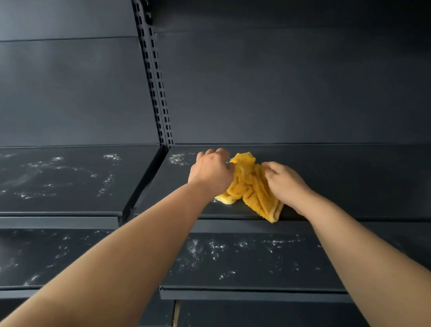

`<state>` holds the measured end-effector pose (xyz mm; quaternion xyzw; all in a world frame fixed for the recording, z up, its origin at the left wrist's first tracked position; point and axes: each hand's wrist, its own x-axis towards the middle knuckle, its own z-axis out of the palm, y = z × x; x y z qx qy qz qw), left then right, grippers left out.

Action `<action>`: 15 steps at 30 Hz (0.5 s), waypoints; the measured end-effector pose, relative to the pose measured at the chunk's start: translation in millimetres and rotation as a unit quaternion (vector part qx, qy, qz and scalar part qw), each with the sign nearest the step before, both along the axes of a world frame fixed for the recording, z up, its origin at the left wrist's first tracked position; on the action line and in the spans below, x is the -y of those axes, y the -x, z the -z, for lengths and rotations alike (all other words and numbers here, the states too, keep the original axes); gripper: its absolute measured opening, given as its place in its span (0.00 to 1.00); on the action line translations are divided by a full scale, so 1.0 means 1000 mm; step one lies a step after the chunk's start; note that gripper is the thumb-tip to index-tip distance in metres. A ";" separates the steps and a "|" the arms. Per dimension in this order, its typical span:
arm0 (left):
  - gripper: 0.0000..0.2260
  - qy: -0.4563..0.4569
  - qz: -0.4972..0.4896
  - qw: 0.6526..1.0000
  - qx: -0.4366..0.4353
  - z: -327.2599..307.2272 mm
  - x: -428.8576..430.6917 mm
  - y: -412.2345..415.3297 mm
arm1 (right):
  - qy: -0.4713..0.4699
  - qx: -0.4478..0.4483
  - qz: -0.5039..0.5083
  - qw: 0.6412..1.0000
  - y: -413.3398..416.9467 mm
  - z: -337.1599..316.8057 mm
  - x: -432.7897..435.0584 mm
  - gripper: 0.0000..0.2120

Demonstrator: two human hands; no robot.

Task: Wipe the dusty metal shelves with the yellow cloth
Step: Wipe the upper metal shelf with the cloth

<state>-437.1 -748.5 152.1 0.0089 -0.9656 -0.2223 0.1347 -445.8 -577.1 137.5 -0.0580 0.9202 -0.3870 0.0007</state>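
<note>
Head view: we grip the bunched yellow cloth (251, 189) from both sides, left hand (210, 172) and right hand (285, 184) with fingers curled into it; it lies on the upper right shelf (349, 189), reaching its front edge; white dust (57, 158) speckles the left shelf (77, 204).

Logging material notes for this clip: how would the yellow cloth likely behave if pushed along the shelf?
Probably floppy: the yellow cloth lies bunched in folds between the left hand and right hand. Likely light, a corner drooping over the shelf edge.
</note>
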 end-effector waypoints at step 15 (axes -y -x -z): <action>0.16 0.156 -0.019 0.976 0.150 0.014 -0.058 -0.005 | -0.228 -0.064 -0.053 0.970 -0.021 0.009 -0.043 0.20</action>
